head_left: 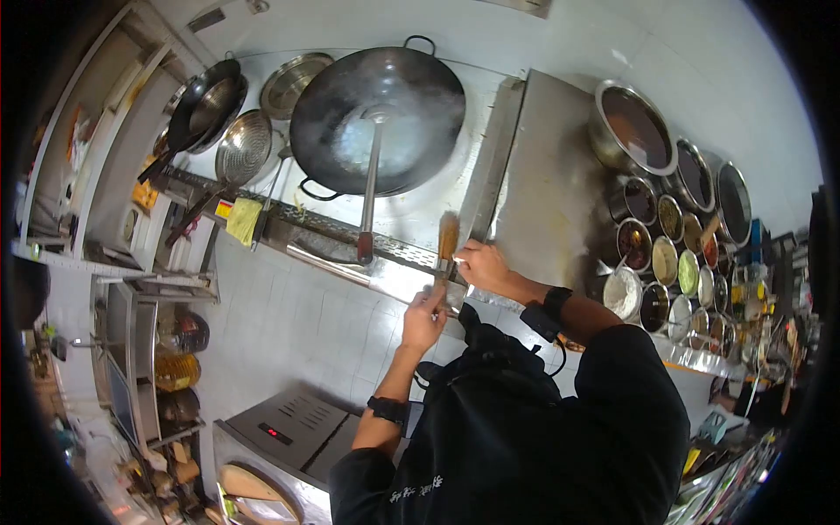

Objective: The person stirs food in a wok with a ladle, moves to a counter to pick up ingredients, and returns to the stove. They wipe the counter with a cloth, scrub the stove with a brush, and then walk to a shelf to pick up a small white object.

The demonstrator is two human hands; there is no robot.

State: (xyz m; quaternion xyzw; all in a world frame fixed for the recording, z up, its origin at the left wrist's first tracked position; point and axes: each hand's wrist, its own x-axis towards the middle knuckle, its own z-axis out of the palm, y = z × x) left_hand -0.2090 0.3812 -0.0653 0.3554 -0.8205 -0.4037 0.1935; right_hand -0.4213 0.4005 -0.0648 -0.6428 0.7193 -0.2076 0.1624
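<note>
At the front edge of the stove, both my hands are close together beside a brown-bristled brush (448,236), which points away from me. My left hand (423,320) is closed at the metal edge, below the brush's narrow end; what its fingers grip is too small to tell. Just right of the brush, my right hand (483,265) is closed in a pinch, with a small white spot at its fingertips that I cannot make out. A large black wok (319,96) holds steaming, cloudy liquid. A long-handled ladle (371,184) rests in it, its handle over the stove's front edge.
Skimmers (244,147) and black pans (188,109) are left of the wok. A yellow cloth (244,221) hangs at the stove's front. On the right, a steel counter (551,157) bears several seasoning bowls and a large pot (604,140) of brown liquid. Shelves (131,175) line the left.
</note>
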